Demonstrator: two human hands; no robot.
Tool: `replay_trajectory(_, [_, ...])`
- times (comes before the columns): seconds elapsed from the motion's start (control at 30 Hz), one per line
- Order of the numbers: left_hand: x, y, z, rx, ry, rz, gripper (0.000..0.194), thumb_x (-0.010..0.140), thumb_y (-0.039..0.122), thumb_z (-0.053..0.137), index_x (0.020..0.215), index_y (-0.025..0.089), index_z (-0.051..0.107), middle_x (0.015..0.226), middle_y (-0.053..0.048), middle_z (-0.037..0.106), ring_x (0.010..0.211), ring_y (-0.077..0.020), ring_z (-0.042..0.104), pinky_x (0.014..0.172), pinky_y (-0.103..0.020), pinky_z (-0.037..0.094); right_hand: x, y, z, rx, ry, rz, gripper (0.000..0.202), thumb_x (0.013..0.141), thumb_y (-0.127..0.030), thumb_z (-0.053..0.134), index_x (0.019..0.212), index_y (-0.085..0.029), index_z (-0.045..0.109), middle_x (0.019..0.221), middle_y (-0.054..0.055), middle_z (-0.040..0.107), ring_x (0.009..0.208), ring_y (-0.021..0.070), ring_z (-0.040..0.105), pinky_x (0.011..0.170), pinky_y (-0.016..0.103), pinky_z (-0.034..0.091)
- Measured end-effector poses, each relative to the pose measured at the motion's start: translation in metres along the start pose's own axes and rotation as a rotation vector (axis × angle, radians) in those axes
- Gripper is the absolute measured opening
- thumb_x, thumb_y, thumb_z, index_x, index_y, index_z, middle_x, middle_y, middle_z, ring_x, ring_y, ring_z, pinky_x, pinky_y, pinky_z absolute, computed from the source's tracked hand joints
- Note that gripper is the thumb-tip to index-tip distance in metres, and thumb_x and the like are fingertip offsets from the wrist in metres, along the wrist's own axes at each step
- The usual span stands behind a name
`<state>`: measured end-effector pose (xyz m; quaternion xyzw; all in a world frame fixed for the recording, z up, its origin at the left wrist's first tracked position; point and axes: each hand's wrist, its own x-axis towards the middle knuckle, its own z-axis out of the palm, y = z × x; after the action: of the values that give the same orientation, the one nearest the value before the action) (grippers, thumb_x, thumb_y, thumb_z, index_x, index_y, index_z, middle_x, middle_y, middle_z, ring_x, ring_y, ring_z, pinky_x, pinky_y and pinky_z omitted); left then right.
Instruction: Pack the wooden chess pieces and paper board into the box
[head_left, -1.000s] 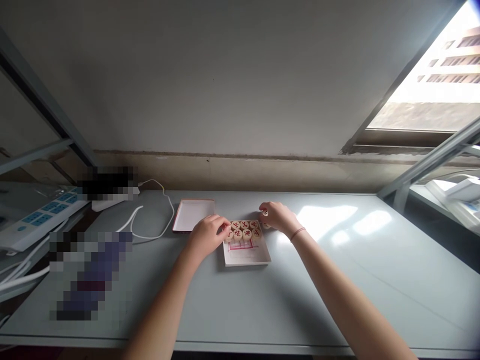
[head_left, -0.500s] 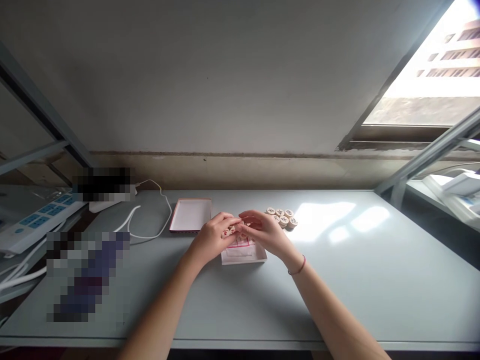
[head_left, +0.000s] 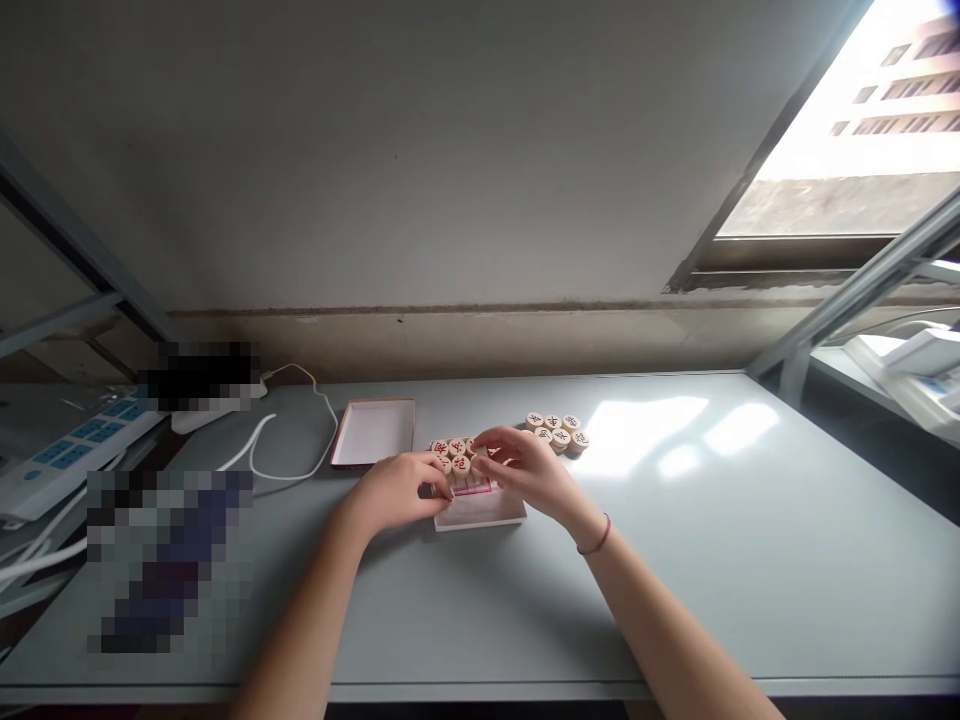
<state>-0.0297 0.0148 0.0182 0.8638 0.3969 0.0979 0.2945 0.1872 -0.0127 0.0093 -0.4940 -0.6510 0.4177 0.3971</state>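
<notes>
Several round wooden Chinese chess pieces with red characters [head_left: 459, 464] stand in rows in a shallow white box [head_left: 480, 515] in front of me. My left hand [head_left: 394, 490] curls its thumb and bent fingers against the left end of these pieces, by the box's left wall. On the other side, my right hand [head_left: 525, 465] bends its thumb and fingers round pieces at the right end; its palm hides part of them. Just behind my right hand lies a group of Chinese chess pieces with black characters [head_left: 555, 433], in stacked rows.
An open box lid [head_left: 375, 432], white inside, lies to the left of the pieces. White cables [head_left: 296, 475] run across the left of the grey table [head_left: 480, 620]. A power strip [head_left: 82, 440] stands at the far left. Sunlight falls on the table at right.
My left hand has moved left and down from the middle of the box, uncovering the red pieces. My right hand has barely shifted. The view has moved slightly.
</notes>
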Motion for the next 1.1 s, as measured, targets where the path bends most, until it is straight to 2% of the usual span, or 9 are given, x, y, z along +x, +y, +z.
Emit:
replay_trajectory(0.13, [0.000,0.002,0.003,0.103,0.022,-0.008,0.019,0.075,0.020,0.060,0.078,0.031,0.074,0.090,0.003,0.066,0.081,-0.0154,0.062,0.065,-0.022,0.043,-0.003,0.002,0.006,-0.080,-0.009,-0.032,0.020,0.080,-0.032,0.061,0.095,-0.020,0.064,0.096,0.005,0.065,0.078,0.0141,0.063,0.069,0.028,0.057])
replay_trajectory(0.23, [-0.001,0.003,0.002,0.101,0.019,-0.025,0.018,0.077,0.023,0.060,0.081,0.032,0.074,0.087,0.003,0.065,0.078,-0.0150,0.062,0.063,-0.022,0.042,-0.007,0.000,0.012,-0.147,-0.054,-0.127,0.015,0.080,-0.023,0.058,0.093,-0.022,0.066,0.105,0.006,0.059,0.078,0.0122,0.061,0.069,0.027,0.058])
replay_trajectory(0.4, [-0.004,0.001,-0.003,0.046,0.040,-0.072,0.019,0.080,0.030,0.056,0.084,0.031,0.074,0.083,0.001,0.063,0.068,-0.0139,0.060,0.060,-0.022,0.043,-0.010,-0.002,0.026,-0.431,-0.103,-0.263,0.027,0.079,-0.008,0.055,0.100,-0.023,0.064,0.097,0.005,0.062,0.086,0.0162,0.059,0.074,0.031,0.054])
replay_trajectory(0.53, [-0.002,-0.003,-0.008,0.030,0.157,-0.135,0.024,0.081,0.023,0.047,0.082,0.025,0.071,0.082,0.000,0.064,0.065,-0.0132,0.058,0.059,-0.023,0.042,-0.006,0.005,0.034,-0.613,-0.109,-0.381,0.013,0.081,-0.010,0.059,0.086,-0.021,0.063,0.085,0.004,0.065,0.085,0.0195,0.055,0.076,0.034,0.048])
replay_trajectory(0.73, [0.002,-0.009,-0.008,0.051,0.250,-0.166,0.025,0.082,0.021,0.043,0.083,0.024,0.067,0.080,0.001,0.065,0.061,-0.0124,0.055,0.056,-0.023,0.040,-0.001,0.013,0.041,-0.690,-0.090,-0.463,0.013,0.082,-0.013,0.059,0.083,-0.023,0.067,0.090,0.005,0.063,0.085,0.0194,0.051,0.076,0.034,0.046])
replay_trajectory(0.83, [0.003,-0.009,-0.006,0.045,0.241,-0.154,0.025,0.082,0.020,0.043,0.084,0.024,0.067,0.083,0.001,0.065,0.063,-0.0126,0.056,0.059,-0.023,0.041,-0.001,0.011,0.042,-0.688,-0.107,-0.462,0.012,0.083,-0.014,0.059,0.084,-0.023,0.066,0.084,0.005,0.063,0.081,0.0186,0.051,0.076,0.033,0.046])
replay_trajectory(0.93, [0.003,-0.008,-0.005,0.045,0.238,-0.149,0.024,0.083,0.020,0.043,0.084,0.023,0.067,0.084,0.000,0.066,0.066,-0.0133,0.057,0.060,-0.023,0.041,0.000,0.009,0.032,-0.627,-0.102,-0.431,0.008,0.084,-0.021,0.058,0.087,-0.023,0.066,0.088,0.005,0.063,0.082,0.0184,0.055,0.075,0.031,0.047])
replay_trajectory(1.0, [0.003,-0.007,-0.004,0.047,0.240,-0.153,0.025,0.084,0.021,0.043,0.083,0.024,0.068,0.083,0.000,0.065,0.065,-0.0132,0.057,0.059,-0.023,0.041,0.001,0.009,0.016,-0.606,-0.013,-0.333,0.015,0.087,-0.026,0.053,0.095,-0.022,0.065,0.098,0.007,0.063,0.076,0.0160,0.058,0.069,0.029,0.048])
replay_trajectory(1.1, [0.004,-0.005,-0.003,0.042,0.235,-0.162,0.025,0.084,0.021,0.043,0.083,0.024,0.068,0.082,0.000,0.065,0.063,-0.0126,0.056,0.057,-0.023,0.040,0.008,0.016,-0.014,-0.693,0.248,-0.052,0.027,0.090,-0.029,0.044,0.108,-0.019,0.061,0.114,0.011,0.060,0.063,0.0130,0.059,0.064,0.030,0.047])
